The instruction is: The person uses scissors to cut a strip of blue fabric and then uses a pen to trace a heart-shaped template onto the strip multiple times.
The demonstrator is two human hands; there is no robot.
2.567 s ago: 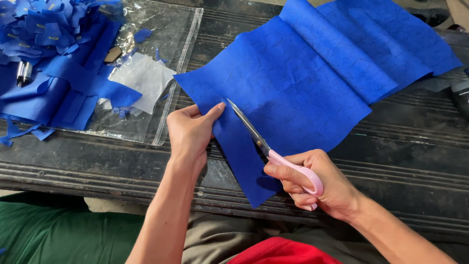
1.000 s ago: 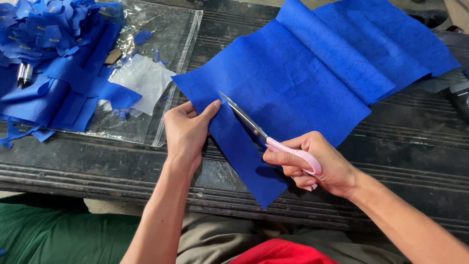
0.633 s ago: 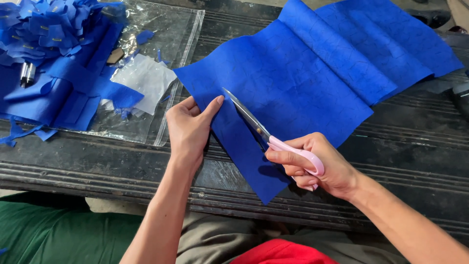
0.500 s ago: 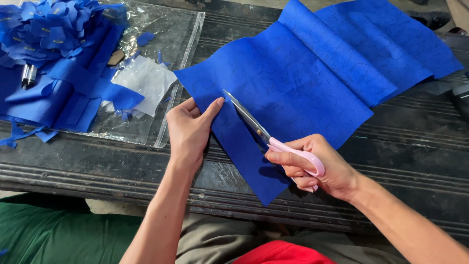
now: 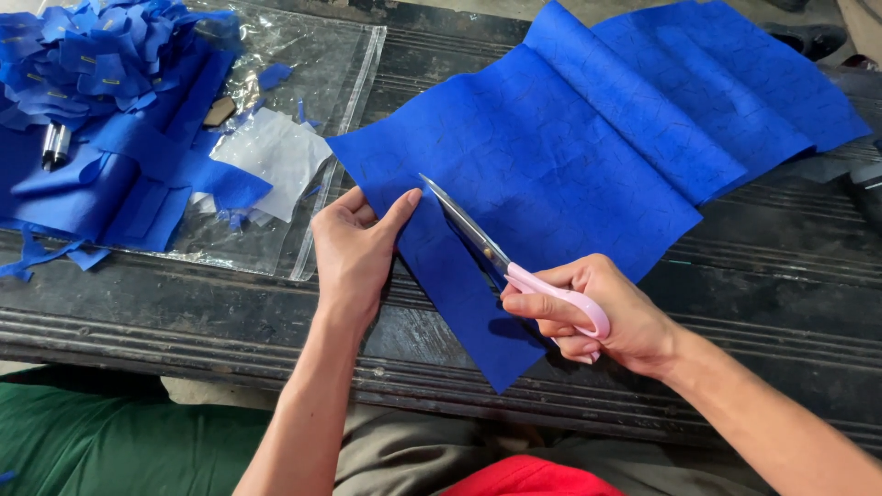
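Since before, the scissors (image 5: 478, 241) have slid a little farther up the blue sheet (image 5: 570, 174) on the dark tabletop (image 5: 184, 303). Right hand (image 5: 597, 312) squeezes the pink handles. Left hand (image 5: 354, 253) presses flat, fingers together, on the sheet's edge.

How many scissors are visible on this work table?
1. The pink-handled scissors are in the right hand, blades lying on the large blue sheet beside the left hand. More may be hidden under the blue scrap pile.
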